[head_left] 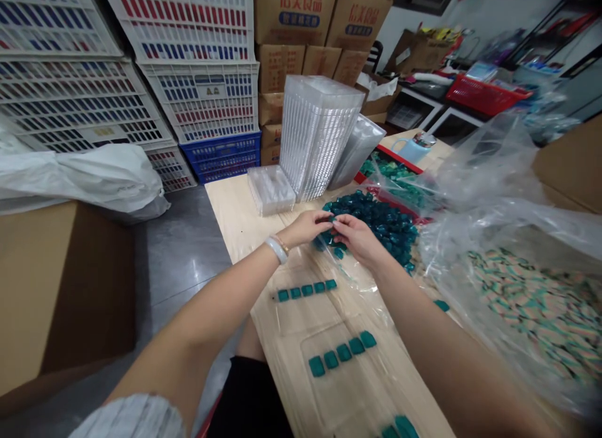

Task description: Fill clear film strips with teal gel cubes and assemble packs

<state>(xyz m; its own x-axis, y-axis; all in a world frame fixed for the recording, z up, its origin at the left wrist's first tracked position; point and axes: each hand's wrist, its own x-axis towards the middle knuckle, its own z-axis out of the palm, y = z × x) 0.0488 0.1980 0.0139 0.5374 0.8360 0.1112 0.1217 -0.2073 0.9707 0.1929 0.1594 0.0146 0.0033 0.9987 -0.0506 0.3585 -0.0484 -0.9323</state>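
My left hand [308, 228], with a pale bangle at the wrist, and my right hand [356, 236] meet at the fingertips. Both pinch a small dark teal piece [332, 219], mostly hidden by the fingers. Just behind them lies a heap of glossy teal pieces [376, 218] on clear plastic. Nearer me, rows of teal pieces [343, 352] sit in shallow clear trays [324, 394] on the wooden table [235, 218]. Another short row [307, 290] lies closer to my hands, and a partial one [399, 427] is at the bottom edge.
Tall stacks of clear plastic trays [320, 130] stand at the table's back left. A clear bag [451, 237] of striped pieces [531, 306] is on the right. Behind are a blue mug [411, 150] and a red tray [399, 157]. Crates [202, 99] and a cardboard box [37, 281] flank the left.
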